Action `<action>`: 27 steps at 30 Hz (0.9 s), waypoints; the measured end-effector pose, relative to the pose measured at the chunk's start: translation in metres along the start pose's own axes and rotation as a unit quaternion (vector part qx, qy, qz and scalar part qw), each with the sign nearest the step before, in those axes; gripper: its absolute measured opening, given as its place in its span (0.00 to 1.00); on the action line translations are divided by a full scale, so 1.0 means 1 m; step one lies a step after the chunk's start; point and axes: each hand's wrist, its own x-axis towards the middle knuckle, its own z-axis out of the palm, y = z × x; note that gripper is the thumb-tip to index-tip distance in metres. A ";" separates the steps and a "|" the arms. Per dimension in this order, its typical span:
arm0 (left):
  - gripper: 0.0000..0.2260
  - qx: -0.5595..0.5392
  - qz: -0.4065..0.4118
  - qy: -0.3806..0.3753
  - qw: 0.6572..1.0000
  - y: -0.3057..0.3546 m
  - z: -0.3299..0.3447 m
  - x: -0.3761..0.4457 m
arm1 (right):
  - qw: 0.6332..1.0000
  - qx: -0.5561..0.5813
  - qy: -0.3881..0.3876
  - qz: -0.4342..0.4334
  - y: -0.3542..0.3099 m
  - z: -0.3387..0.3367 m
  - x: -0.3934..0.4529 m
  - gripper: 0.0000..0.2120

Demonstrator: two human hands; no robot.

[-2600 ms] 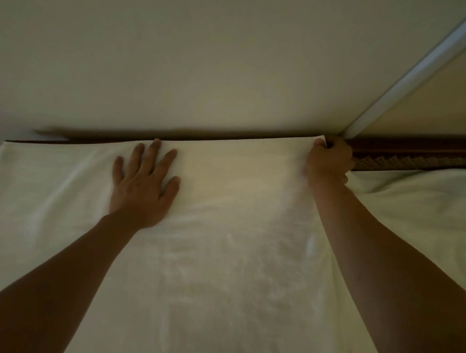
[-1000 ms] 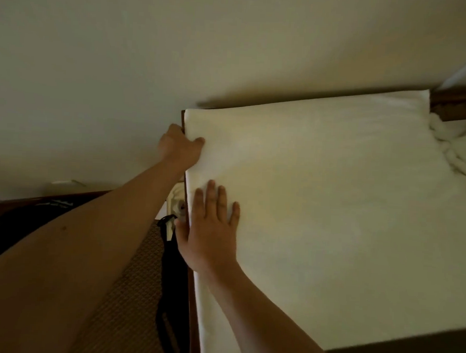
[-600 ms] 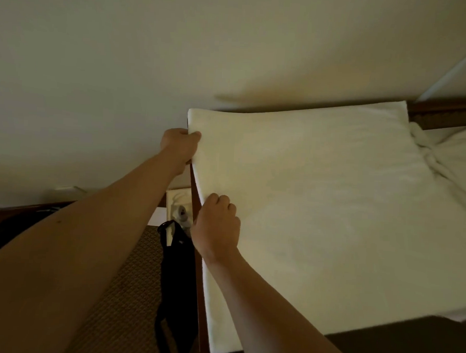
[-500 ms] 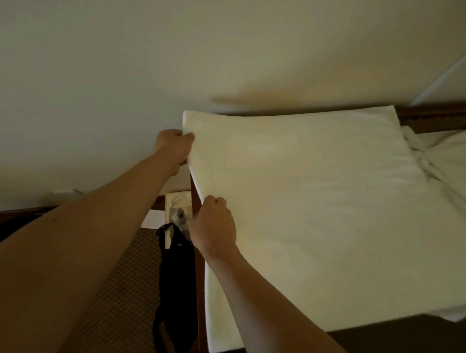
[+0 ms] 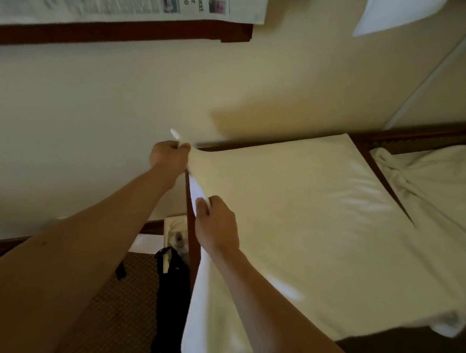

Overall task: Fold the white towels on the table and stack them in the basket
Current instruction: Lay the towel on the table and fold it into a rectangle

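Head view, nearest first: the right hand (image 5: 218,224) pinches the left edge of the white towel (image 5: 291,220) in curled fingers, beside a black bag (image 5: 170,294) on the floor. Farther along that edge, the left hand (image 5: 169,156) grips the lifted far-left corner. That towel lies spread on the bench (image 5: 190,244); a crumpled towel (image 5: 428,181) sits to its right.
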 end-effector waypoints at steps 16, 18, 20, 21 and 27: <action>0.10 -0.014 0.072 -0.159 0.985 0.140 0.291 -0.107 | 0.963 0.059 0.252 0.075 0.130 -0.281 0.081 0.20; 0.12 -0.015 0.055 -0.171 0.984 0.146 0.343 -0.113 | 0.957 0.067 0.266 0.096 0.160 -0.313 0.098 0.20; 0.14 -0.003 0.025 -0.185 0.982 0.140 0.393 -0.118 | 0.953 0.059 0.269 0.126 0.195 -0.337 0.118 0.19; 0.17 0.011 0.010 -0.200 0.980 0.133 0.416 -0.119 | 0.953 0.050 0.263 0.142 0.211 -0.345 0.125 0.19; 0.16 0.144 0.132 -0.176 0.965 0.090 0.420 -0.110 | 0.968 -0.100 0.137 0.186 0.248 -0.365 0.169 0.13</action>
